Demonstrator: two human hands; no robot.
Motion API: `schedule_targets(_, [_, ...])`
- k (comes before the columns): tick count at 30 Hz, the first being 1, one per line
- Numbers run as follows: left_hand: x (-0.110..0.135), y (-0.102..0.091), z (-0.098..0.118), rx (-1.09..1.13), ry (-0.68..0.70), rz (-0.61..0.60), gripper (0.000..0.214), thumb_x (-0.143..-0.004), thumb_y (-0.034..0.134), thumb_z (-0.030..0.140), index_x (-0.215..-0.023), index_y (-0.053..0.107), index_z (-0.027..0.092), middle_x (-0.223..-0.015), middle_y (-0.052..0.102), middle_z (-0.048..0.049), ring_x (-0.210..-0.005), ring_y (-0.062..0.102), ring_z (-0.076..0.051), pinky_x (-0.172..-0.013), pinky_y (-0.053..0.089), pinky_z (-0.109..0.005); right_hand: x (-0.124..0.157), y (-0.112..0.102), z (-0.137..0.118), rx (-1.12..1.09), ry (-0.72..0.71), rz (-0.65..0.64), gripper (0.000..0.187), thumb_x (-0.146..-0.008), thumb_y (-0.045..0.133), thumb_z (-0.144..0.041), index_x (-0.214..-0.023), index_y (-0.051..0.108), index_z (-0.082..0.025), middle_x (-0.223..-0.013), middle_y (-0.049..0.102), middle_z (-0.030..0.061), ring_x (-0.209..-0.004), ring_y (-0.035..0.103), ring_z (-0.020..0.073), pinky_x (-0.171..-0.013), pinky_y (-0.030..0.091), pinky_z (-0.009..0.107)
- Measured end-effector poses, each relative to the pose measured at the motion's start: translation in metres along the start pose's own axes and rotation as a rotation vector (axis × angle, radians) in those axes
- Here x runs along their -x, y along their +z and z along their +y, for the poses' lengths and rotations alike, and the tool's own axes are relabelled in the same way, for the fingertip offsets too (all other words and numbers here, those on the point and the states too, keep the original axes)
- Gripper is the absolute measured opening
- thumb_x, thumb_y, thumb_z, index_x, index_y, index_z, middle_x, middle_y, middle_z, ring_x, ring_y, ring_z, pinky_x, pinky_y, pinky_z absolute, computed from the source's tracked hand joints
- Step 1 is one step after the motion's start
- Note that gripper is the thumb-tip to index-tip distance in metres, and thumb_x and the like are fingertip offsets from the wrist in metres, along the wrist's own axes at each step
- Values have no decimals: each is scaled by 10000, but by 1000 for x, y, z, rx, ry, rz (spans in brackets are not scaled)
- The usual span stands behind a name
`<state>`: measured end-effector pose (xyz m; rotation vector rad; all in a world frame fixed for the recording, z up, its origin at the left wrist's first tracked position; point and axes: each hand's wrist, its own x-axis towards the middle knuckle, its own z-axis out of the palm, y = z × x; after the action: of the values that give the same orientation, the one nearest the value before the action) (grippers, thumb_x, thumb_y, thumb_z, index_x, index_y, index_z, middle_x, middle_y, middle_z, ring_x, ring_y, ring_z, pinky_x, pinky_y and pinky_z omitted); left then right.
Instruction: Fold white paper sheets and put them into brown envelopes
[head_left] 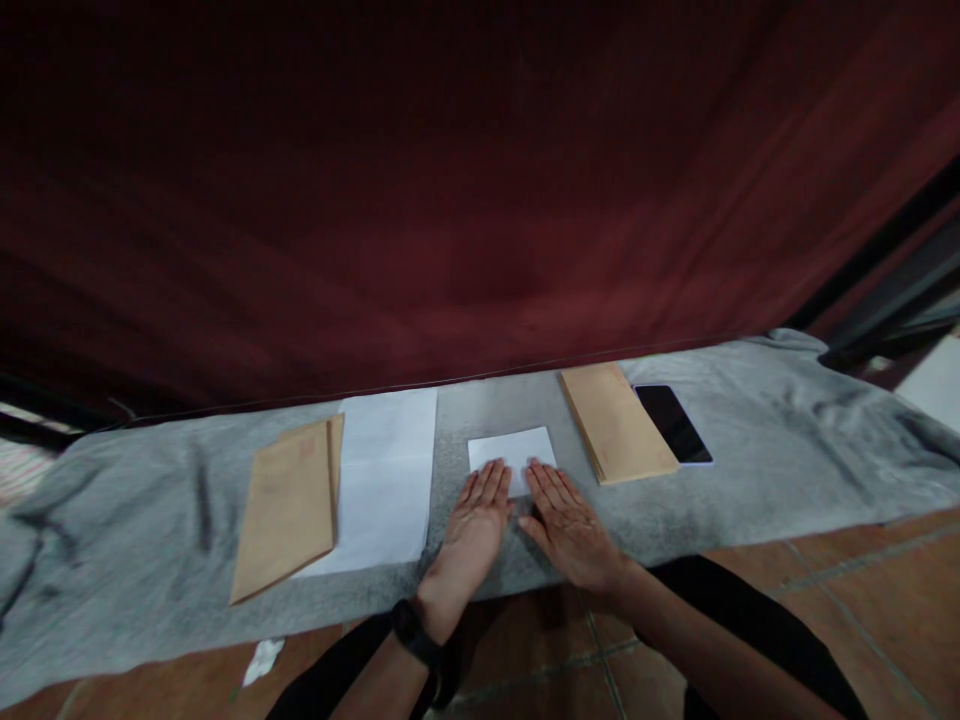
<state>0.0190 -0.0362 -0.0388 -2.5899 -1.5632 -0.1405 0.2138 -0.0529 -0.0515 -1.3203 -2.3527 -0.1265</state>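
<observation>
White paper rectangle point(510, 447), smooth, between front and back edges of grey cloth-covered tabletop point(757, 440); left hand point(476, 515), right hand point(571, 527): fingers point(491, 482) straight, pressed together, flat upon it.

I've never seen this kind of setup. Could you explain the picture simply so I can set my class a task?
There is no machine: one camera worn on a person's head looks forward and down. The left hand, with a dark wristband behind it, and the right hand lie flat, partly over a small white paper, gripping nothing. On the grey cloth, white sheets and a brown paper stack lie to the left; another brown stack and a phone lie to the right.
</observation>
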Motion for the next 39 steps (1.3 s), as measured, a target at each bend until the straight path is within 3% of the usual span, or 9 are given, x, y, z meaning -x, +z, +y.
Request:
schedule_targets(5, [3, -10, -9, -57, 64, -100, 537, -911, 364, 44, -1416, 506, 164, -1516, 513, -98, -1405, 469, -187, -1153, 408, -376, 2, -3, 2, 6, 53, -62, 649, -1035, 419, -437, -1553, 311, -62, -1595, 355, 183, -1490, 315, 264, -1212, 307, 456])
schedule_targets(12, [5, -39, -5, -38, 70, -140, 469, -874, 407, -7, -1254, 619, 170, -1432, 595, -100, -1315, 563, -203, -1092, 471, -368, 7, -2, 8, 52, 127, -52, 657, -1038, 395, -467, -1527, 349, -31, -1579, 377, 202, -1483, 327, 288, -1209, 302, 465])
schedule_targets(16, [4, -44, -5, 45, 40, -100, 390, -881, 446, -11, -1180, 646, 140, -1382, 628, -130, -1270, 600, -224, -1055, 502, -369, 11, -2, 13, 53, 114, -31, 664, -1033, 398, -485, -1499, 391, -12, -1550, 418, 223, -1464, 360, 304, -1204, 308, 473])
schedule_targets(23, [-2, -45, -4, 148, -58, 7, 250, -979, 447, 148, -1111, 660, 146, -1232, 707, -133, -1124, 678, -237, -987, 539, -397, 8, -8, 18, -18, 189, -59, 609, -1042, 365, -470, -1478, 458, -55, -1517, 474, 204, -1442, 398, 311, -1190, 334, 505])
schedule_targets(27, [-17, -38, 7, 175, -34, 61, 360, -985, 407, 153, -1293, 592, 130, -1396, 613, -150, -1303, 570, -242, -1105, 463, -424, -10, -17, 19, -114, 254, -67, 571, -1059, 285, -432, -1494, 456, -103, -1531, 467, 171, -1450, 390, 289, -1174, 360, 514])
schedule_targets(31, [-36, -16, 24, 174, 31, 82, 570, -951, 361, 127, -1520, 352, 90, -1573, 415, -162, -1479, 354, -229, -1214, 331, -453, -31, -20, 16, -201, 237, -78, 577, -1072, 221, -421, -1540, 379, -123, -1565, 429, 130, -1481, 339, 235, -1205, 320, 471])
schedule_targets(35, [-50, 7, 37, 159, 44, 76, 685, -952, 399, 209, -1585, 168, 87, -1614, 322, -182, -1505, 295, -247, -1227, 294, -483, -46, -12, 11, -234, 225, -111, 577, -1077, 182, -405, -1558, 340, -130, -1566, 428, 113, -1484, 333, 216, -1220, 287, 468])
schedule_targets(39, [-57, 17, 39, 160, -10, 48, 666, -973, 389, 235, -1587, 174, 92, -1626, 290, -185, -1515, 262, -267, -1229, 283, -489, -53, -2, 12, -209, 230, -151, 580, -1077, 147, -386, -1551, 353, -123, -1574, 414, 105, -1480, 340, 208, -1223, 271, 455])
